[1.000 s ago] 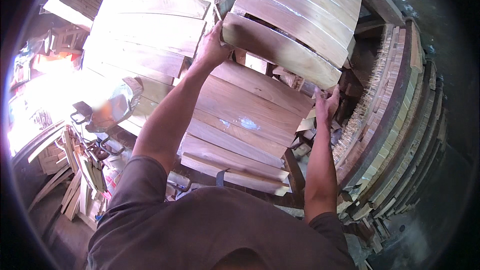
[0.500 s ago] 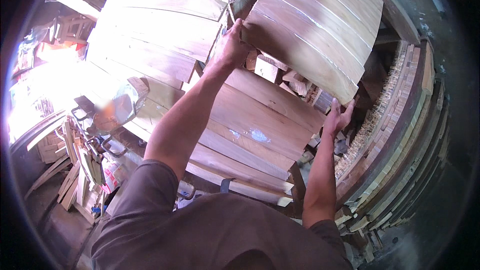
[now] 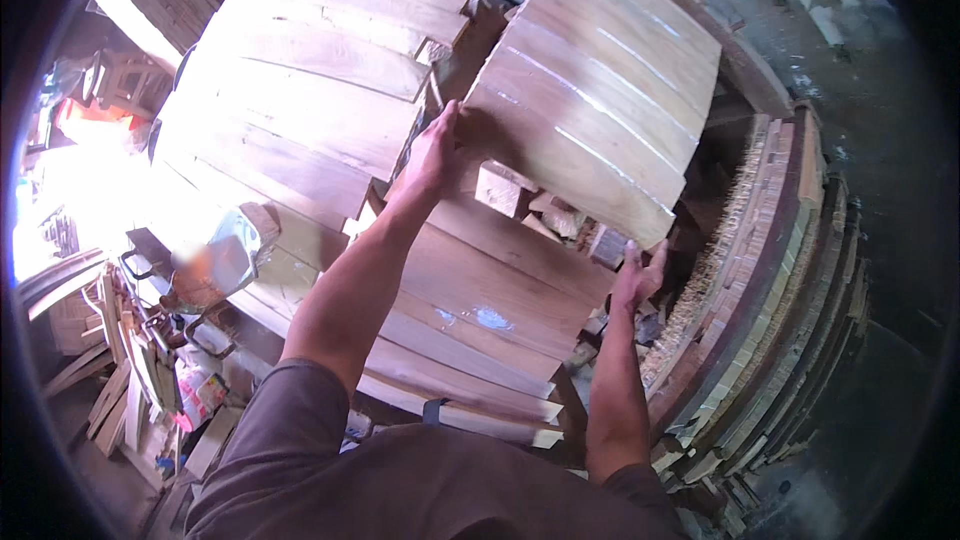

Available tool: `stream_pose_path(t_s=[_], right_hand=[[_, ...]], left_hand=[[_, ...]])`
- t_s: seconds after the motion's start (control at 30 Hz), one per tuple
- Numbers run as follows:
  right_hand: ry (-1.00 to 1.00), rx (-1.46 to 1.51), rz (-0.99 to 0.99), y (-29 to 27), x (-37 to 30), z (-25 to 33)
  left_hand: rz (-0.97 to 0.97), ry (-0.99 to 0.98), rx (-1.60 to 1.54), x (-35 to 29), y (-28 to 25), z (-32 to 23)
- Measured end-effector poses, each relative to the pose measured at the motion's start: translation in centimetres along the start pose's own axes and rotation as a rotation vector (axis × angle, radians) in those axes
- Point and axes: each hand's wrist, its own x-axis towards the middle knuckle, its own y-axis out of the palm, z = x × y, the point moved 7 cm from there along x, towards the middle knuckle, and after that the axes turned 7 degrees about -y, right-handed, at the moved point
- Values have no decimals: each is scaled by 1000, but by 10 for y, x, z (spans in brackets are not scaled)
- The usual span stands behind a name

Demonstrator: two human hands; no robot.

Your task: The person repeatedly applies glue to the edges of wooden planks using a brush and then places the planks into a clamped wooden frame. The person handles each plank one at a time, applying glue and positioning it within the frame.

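Note:
Between my two hands is a wooden panel (image 3: 600, 80) made of several boards side by side, with whitish lines along its seams. My left hand (image 3: 432, 155) is closed on its near left corner, thumb side up against the edge. My right hand (image 3: 640, 278) grips the near right corner, fingertips at the edge; the fingers under the panel are hidden. Nearer to me lies another row of joined boards (image 3: 490, 280) with a pale blue-white smear on it. Small wood blocks (image 3: 555, 215) show in the gap between the two panels.
More wide boards (image 3: 310, 70) lie to the left, washed out by light. A cloudy plastic container (image 3: 232, 245) stands at their near edge. Long stacked planks (image 3: 770, 270) run along the right. Scrap sticks (image 3: 125, 360) lean at lower left. Grey floor (image 3: 880, 140) shows at far right.
The panel and both hands appear lower and further left in the view, as does the whole scene, so my head has turned. The far part of the panel looks lowered. Both hands keep their hold.

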Motion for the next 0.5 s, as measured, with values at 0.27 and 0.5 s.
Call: stream_pose_path(t_s=[0.27,0.5], right_hand=[[-26,-140,37,-3,1,28],[-106,-240,148,-2,18,-7]], left_hand=[[27,-9,64,-3,-6,-4],[34,28,231,10,2,14]])
